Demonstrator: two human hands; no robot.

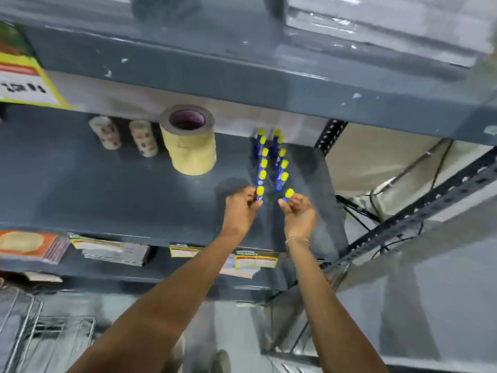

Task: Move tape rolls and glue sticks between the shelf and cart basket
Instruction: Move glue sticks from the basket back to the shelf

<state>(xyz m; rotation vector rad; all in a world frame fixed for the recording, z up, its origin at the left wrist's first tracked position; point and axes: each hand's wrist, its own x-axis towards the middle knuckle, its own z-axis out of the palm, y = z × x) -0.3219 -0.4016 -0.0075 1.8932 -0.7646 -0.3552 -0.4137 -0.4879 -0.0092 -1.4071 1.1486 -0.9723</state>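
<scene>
On the grey shelf (107, 189) two rows of blue glue sticks with yellow caps (271, 157) stand upright, running from the back toward the front. My left hand (240, 208) grips the front glue stick of the left row (259, 193). My right hand (300, 214) holds another glue stick (288, 194) at the front of the right row, tilted slightly. A stack of tan masking tape rolls (191, 144) stands to the left. Two small patterned tape stacks (106, 131) (144, 138) stand further left.
The shelf above (242, 74) overhangs the work area. A slotted metal upright (330, 135) marks the shelf's right end. Paper packs and price labels (255, 261) lie on the lower shelf. A wire cart basket (40, 337) shows at the bottom left.
</scene>
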